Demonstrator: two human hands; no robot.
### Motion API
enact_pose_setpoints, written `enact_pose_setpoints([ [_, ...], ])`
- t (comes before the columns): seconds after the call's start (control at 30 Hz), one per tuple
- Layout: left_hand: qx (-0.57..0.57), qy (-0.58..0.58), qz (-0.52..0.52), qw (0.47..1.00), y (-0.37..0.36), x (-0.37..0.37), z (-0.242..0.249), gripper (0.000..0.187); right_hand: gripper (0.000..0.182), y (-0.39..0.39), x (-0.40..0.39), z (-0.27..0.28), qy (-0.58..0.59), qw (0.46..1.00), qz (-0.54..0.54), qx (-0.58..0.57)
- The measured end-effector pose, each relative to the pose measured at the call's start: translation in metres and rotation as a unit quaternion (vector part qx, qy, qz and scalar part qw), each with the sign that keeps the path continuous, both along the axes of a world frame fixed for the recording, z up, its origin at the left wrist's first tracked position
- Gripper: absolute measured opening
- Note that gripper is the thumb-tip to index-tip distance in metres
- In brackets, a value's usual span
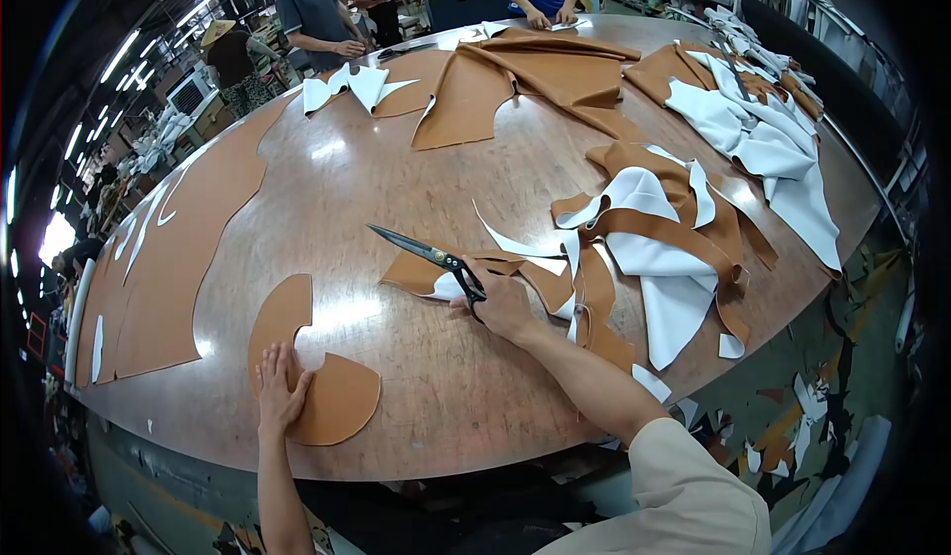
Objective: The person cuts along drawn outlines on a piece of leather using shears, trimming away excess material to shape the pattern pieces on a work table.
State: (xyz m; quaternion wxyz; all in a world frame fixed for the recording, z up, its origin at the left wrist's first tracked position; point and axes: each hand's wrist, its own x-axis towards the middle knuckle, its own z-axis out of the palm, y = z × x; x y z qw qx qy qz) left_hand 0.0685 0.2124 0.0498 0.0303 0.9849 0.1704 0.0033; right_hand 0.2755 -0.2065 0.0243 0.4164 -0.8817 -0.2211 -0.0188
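My left hand (281, 389) lies flat with fingers extended on a curved, C-shaped piece of tan leather-like material (342, 402) near the table's front edge. In my right hand (498, 302) is a pair of large black scissors (421, 248), the fingers wrapped round the handles. Its blades point to the upper left above the table and look closed. Just beyond and under the right hand lies a tan offcut with a white backing (408, 274). Narrow tan and white strips (597, 302) are beside my right wrist.
A big tan sheet (188, 268) covers the table's left side. Heaped tan and white scraps (659, 268) lie on the right, with more white-backed material (753, 139) behind. A folded tan sheet (545, 70) is at the back, near two standing people. Scraps (792, 426) litter the floor.
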Motion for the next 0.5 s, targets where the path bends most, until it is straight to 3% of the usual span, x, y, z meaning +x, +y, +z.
enact_pose_setpoints([
  [0.07,0.03,-0.022,0.016,0.999,0.001,0.003,0.008,0.082,0.081,0.001,0.003,-0.01,-0.037,0.999,0.001,0.029],
  [0.13,-0.1,-0.104,0.005,0.989,-0.021,-0.003,0.026,0.085,0.081,0.0,0.002,-0.005,-0.014,1.0,-0.006,0.014],
  [0.27,-0.033,-0.008,0.022,0.999,-0.055,-0.022,-0.021,0.083,0.081,-0.001,-0.001,0.0,0.006,1.0,-0.006,-0.007],
  [0.5,-0.044,-0.053,0.063,0.996,-0.074,-0.024,-0.03,0.088,0.082,0.002,0.004,-0.013,-0.033,0.999,-0.005,0.018],
])
